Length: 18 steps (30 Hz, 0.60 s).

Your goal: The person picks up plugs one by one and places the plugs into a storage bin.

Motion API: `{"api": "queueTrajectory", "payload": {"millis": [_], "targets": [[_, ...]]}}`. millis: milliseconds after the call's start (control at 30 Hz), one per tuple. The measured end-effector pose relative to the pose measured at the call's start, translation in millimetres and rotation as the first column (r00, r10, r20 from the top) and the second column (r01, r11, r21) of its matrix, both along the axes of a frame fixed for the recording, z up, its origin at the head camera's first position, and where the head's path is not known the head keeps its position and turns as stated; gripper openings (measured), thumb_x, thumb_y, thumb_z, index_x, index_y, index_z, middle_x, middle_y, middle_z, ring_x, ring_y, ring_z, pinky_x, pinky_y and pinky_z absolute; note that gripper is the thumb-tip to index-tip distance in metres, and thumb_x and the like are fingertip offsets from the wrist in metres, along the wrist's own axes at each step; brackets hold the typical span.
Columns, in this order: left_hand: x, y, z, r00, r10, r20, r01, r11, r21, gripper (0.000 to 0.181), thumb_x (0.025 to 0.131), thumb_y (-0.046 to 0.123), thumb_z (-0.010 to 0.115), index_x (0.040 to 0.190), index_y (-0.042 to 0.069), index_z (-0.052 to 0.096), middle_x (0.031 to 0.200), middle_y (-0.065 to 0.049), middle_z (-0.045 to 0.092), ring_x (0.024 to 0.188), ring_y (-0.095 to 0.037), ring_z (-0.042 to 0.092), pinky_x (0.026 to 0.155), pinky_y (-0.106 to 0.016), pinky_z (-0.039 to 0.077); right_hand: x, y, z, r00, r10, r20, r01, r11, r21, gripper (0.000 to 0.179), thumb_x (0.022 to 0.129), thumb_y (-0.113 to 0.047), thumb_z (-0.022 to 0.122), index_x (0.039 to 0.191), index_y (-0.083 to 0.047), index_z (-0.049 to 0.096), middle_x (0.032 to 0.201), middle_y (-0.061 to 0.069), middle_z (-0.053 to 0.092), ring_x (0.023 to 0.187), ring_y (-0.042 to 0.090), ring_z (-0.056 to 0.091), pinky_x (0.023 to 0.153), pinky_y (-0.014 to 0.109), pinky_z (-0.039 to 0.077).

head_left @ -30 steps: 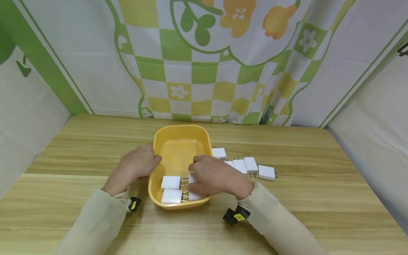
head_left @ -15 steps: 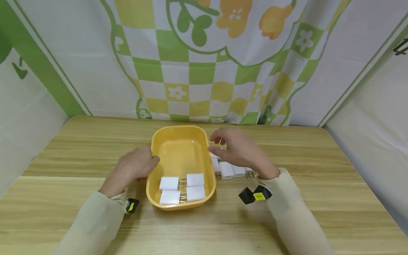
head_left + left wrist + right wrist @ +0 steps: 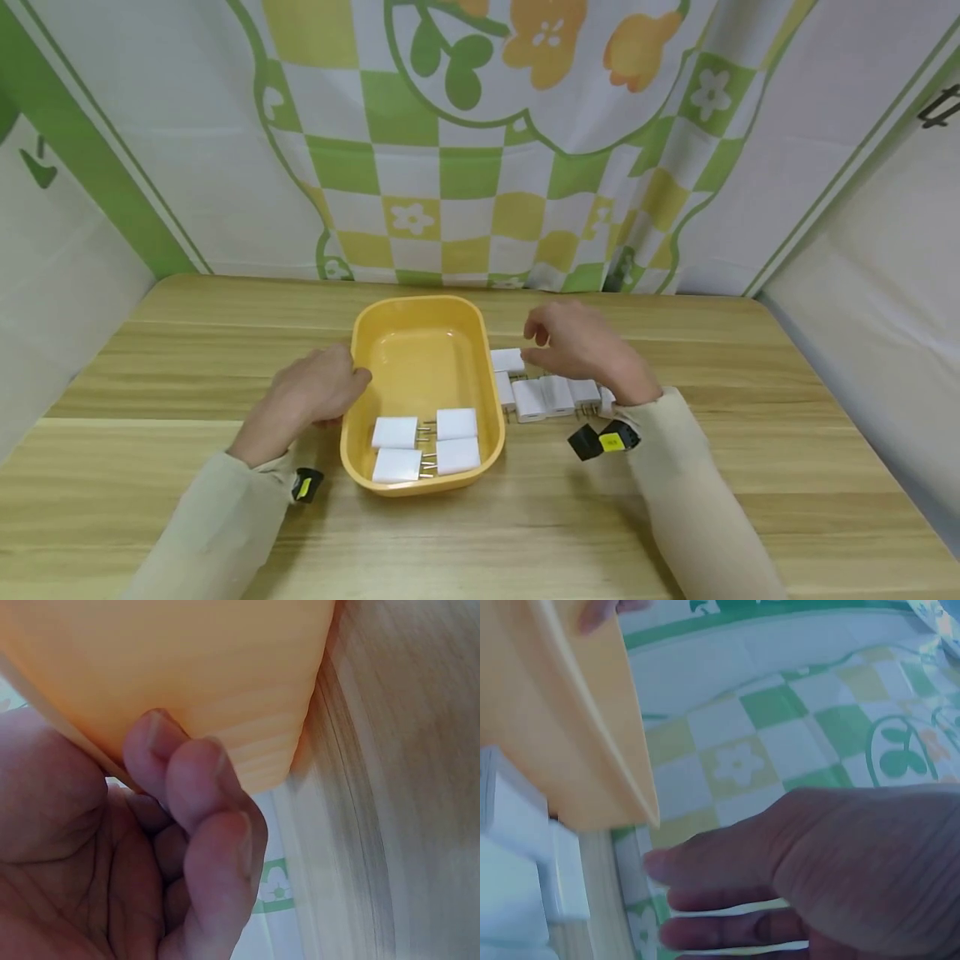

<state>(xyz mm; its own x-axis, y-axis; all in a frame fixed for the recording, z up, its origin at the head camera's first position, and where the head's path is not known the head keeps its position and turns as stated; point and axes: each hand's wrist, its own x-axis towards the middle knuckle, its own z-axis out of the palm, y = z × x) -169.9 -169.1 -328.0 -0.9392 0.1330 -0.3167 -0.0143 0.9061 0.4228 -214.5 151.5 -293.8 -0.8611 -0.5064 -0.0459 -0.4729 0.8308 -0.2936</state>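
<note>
In the head view a yellow plastic bin (image 3: 423,362) stands on the table. Several white plug-in chargers (image 3: 395,432) lie at its near end, in two columns with their prongs facing inward. My left hand (image 3: 315,387) grips the bin's left rim; the left wrist view shows its curled fingers (image 3: 199,776) against the outer wall. To the right of the bin, my right hand (image 3: 581,342) hovers over a cluster of more white chargers (image 3: 557,394). Its fingers are relaxed and hold nothing, with the thumb near a charger (image 3: 507,360) lying by the bin's right wall.
The wooden table (image 3: 750,467) carries the bin and chargers. Behind its far edge hangs a green and yellow checked curtain (image 3: 472,171), with white cloth at both sides. A small black camera (image 3: 603,439) is strapped at the right wrist.
My right hand has let go of a charger inside the bin, then moved out to the right over the loose chargers. The left hand keeps its hold on the rim.
</note>
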Motion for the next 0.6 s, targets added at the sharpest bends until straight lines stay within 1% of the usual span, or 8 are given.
{"api": "queueTrajectory", "payload": {"millis": [133,233,367,400,467,500,567,600], "targets": [[0.3,0.3,0.6,1.000,0.001,0.007,-0.001,1.000,-0.002,0.035,0.099,0.021,0.039,0.072,0.007,0.057,0.058,-0.008,0.062,0.047,-0.019,0.058,0.047,-0.032,0.043,-6.6,13.0,-3.5,0.996,-0.043,0.078,0.041,0.999,0.027,0.032,0.090,-0.021,0.075,0.114,-0.001,0.070,0.102,0.008,0.069,0.095,0.025,0.064,0.086,0.043,0.052],[0.6,0.2,0.5,1.000,0.001,0.007,-0.001,1.000,-0.003,0.036,0.099,0.021,0.039,0.071,0.007,0.057,0.058,-0.008,0.062,0.048,-0.020,0.058,0.047,-0.032,0.043,-11.5,23.8,-5.6,0.986,-0.077,0.148,0.071,0.996,0.048,0.032,0.091,-0.020,0.074,0.115,0.000,0.069,0.105,0.010,0.068,0.094,0.025,0.064,0.085,0.043,0.053],[0.7,-0.1,-0.1,1.000,0.003,0.011,-0.003,1.000,-0.006,0.036,0.099,0.021,0.039,0.072,0.006,0.057,0.058,-0.008,0.062,0.048,-0.020,0.059,0.047,-0.032,0.044,-16.0,36.1,-7.7,0.969,-0.136,0.205,0.119,0.988,0.094,0.029,0.090,-0.021,0.075,0.109,0.000,0.070,0.106,0.011,0.069,0.092,0.025,0.063,0.082,0.042,0.053],[0.8,-0.2,-0.2,1.000,0.005,0.015,-0.005,1.000,-0.006,0.036,0.099,0.021,0.039,0.072,0.006,0.057,0.058,-0.008,0.062,0.048,-0.020,0.059,0.047,-0.032,0.044,-16.6,38.3,-8.0,0.963,-0.156,0.219,0.135,0.985,0.107,0.028,0.089,-0.022,0.075,0.106,0.000,0.071,0.104,0.010,0.068,0.090,0.024,0.063,0.079,0.041,0.053],[1.0,-0.2,-0.4,1.000,0.006,0.017,-0.005,1.000,-0.009,0.036,0.100,0.022,0.039,0.074,0.006,0.058,0.058,-0.008,0.062,0.048,-0.020,0.059,0.048,-0.032,0.045,-17.2,41.5,-8.7,0.950,-0.190,0.246,0.160,0.977,0.139,0.023,0.087,-0.022,0.077,0.099,-0.003,0.072,0.098,0.007,0.068,0.085,0.022,0.061,0.073,0.037,0.052],[1.0,-0.2,-0.4,1.000,0.006,0.019,-0.006,1.000,-0.009,0.036,0.100,0.022,0.039,0.074,0.006,0.058,0.058,-0.008,0.062,0.048,-0.020,0.059,0.048,-0.032,0.044,-17.4,42.4,-9.0,0.942,-0.207,0.264,0.170,0.973,0.156,0.018,0.086,-0.021,0.077,0.092,-0.005,0.072,0.090,0.004,0.067,0.078,0.020,0.058,0.067,0.035,0.050],[1.1,-0.1,-0.3,1.000,0.006,0.020,-0.006,1.000,-0.008,0.036,0.100,0.022,0.039,0.074,0.006,0.058,0.058,-0.008,0.062,0.048,-0.020,0.059,0.047,-0.032,0.044,-17.8,44.1,-10.9,0.928,-0.227,0.295,0.177,0.966,0.186,0.015,0.084,-0.021,0.077,0.081,-0.008,0.070,0.077,0.000,0.060,0.068,0.016,0.051,0.060,0.031,0.044],[1.0,0.0,-0.2,1.000,0.006,0.019,-0.005,1.000,-0.008,0.036,0.100,0.022,0.039,0.074,0.006,0.058,0.057,-0.008,0.062,0.048,-0.020,0.059,0.047,-0.031,0.044,-18.0,44.7,-12.0,0.923,-0.229,0.308,0.174,0.965,0.194,0.016,0.083,-0.021,0.077,0.075,-0.010,0.068,0.071,-0.002,0.055,0.063,0.014,0.046,0.057,0.030,0.040]]}}
